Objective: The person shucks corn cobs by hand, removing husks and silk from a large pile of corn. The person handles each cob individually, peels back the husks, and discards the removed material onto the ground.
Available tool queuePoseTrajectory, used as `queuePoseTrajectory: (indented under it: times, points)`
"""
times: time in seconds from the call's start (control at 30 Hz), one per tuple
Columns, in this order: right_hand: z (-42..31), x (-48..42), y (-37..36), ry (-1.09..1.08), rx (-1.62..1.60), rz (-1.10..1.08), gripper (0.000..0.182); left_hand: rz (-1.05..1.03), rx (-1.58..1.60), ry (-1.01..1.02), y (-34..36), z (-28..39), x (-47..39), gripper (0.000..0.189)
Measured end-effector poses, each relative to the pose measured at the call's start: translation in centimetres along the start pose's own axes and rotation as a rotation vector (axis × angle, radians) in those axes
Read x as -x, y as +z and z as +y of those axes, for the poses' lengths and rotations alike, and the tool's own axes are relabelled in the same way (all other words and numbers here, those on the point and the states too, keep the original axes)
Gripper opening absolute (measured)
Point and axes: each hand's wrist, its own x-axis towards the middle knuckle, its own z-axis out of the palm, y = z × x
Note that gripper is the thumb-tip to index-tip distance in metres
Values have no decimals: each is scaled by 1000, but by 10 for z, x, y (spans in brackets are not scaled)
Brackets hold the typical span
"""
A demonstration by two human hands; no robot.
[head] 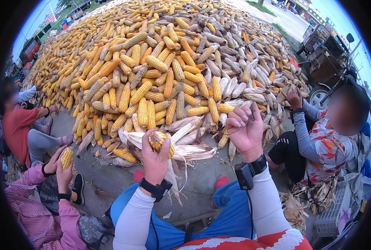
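Note:
In my left hand (156,157) is a yellow ear of corn (161,143), its end facing up and my thumb along its side. Pale peeled husk leaves (193,152) fan out behind the ear and trail below it. My right hand (244,126) is raised to the right, apart from that ear, with the palm side towards me. Its index finger is extended and the other fingers curl loosely; nothing shows in it. Beyond both hands rises a big heap of husked corn ears (141,93).
Unhusked ears (226,56) cover the heap's right side. A co-worker (319,140) sits at right, beside a grey plastic crate (332,209). At left, another person's hands hold a corn ear (67,157); a person in red (20,131) sits farther off. A three-wheeled vehicle (326,59) stands back right.

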Motion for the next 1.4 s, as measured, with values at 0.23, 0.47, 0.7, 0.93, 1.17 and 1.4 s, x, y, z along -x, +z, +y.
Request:
queuePoseTrajectory:
  times: [0.23, 0.47, 0.7, 0.93, 1.17, 1.4]
  points:
    - [39, -7, 8, 138, 101, -70, 54, -267, -455, 480, 14, 2, 14, 53]
    - [68, -9, 9, 115, 345, -74, 56, -335, -546, 648, 13, 9, 32, 61]
    - [78, -11, 4, 151, 400, -127, 59, -323, -540, 644, 8, 13, 31, 64]
    - [84, -12, 5, 157, 410, -116, 59, -316, -539, 603, 5, 12, 30, 61]
    - [85, -12, 5, 161, 420, -96, 59, -322, -545, 584, 5, 14, 29, 58]
    - [79, -15, 3, 144, 402, -59, 57, -298, -488, 416, 9, 2, 23, 53]
